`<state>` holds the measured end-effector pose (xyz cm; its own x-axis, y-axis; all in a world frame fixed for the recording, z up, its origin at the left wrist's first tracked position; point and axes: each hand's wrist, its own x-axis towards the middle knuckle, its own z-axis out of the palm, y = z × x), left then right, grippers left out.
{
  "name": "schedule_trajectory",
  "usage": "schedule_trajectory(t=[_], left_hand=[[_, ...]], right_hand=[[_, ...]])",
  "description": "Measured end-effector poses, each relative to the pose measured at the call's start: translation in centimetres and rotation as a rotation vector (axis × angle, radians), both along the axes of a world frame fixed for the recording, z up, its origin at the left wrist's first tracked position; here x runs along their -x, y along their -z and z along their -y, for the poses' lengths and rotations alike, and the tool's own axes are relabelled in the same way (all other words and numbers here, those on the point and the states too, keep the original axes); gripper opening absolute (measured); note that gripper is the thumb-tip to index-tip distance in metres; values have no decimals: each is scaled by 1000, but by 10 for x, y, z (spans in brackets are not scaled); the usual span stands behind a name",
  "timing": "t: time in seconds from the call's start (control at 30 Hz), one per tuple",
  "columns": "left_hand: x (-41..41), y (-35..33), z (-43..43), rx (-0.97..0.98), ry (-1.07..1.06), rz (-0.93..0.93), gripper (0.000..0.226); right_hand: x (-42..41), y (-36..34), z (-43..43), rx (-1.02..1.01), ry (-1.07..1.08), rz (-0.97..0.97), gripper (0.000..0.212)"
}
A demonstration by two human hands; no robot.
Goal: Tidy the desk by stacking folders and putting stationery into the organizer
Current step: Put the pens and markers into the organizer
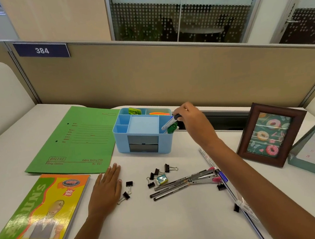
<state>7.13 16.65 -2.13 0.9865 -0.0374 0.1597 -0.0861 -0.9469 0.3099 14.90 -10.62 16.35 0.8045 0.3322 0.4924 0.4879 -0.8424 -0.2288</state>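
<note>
- So, mid-task: my right hand (189,116) pinches a blue-and-white pen (169,123) by its dark top end, with the tip dipping into the right-hand slot of the blue organizer (143,140).
- My left hand (106,187) lies flat on the desk (163,224), fingers straight, holding nothing, just beside the green folder (74,142).
- Done, I'd say: a green marker (173,128) sits in that same slot, and green clips (133,111) and some orange bits are in the back compartments.
- Left to do: black binder clips (158,174), dark pencils (171,188), a stapler (204,177), a small eraser (161,178) and a clear ruler (208,158), all loose on the desk in front of the organizer.
- The folder lies left of the organizer. The notebook (38,213) sits in front of it, not stacked.
- Roughly a third through, my guess.
</note>
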Motion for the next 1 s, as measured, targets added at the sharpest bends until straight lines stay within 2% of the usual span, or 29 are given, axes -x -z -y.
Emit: schedule_trajectory(t=[0.07,0.2,0.37,0.5,0.6,0.8,1.0], left_hand=[[0,0,0,-7,1,-5,80],[0,0,0,-8,0,0,80],[0,-1,0,-6,7,12,80],[-1,3,1,-6,-1,30,75],[-1,3,-1,-8,-14,43,70],[-2,3,-1,-5,-1,39,73],[-2,4,-1,-12,2,24,76]], right_hand=[[-6,6,-7,43,-14,-18,29],[-11,13,-13,-3,-3,-28,35],[-3,26,1,-118,22,-5,29],[11,45,29,-246,144,-42,26],[19,63,54,-253,265,-168,23],[31,95,94,-129,494,-578,20],[41,105,97,-53,589,-713,22]])
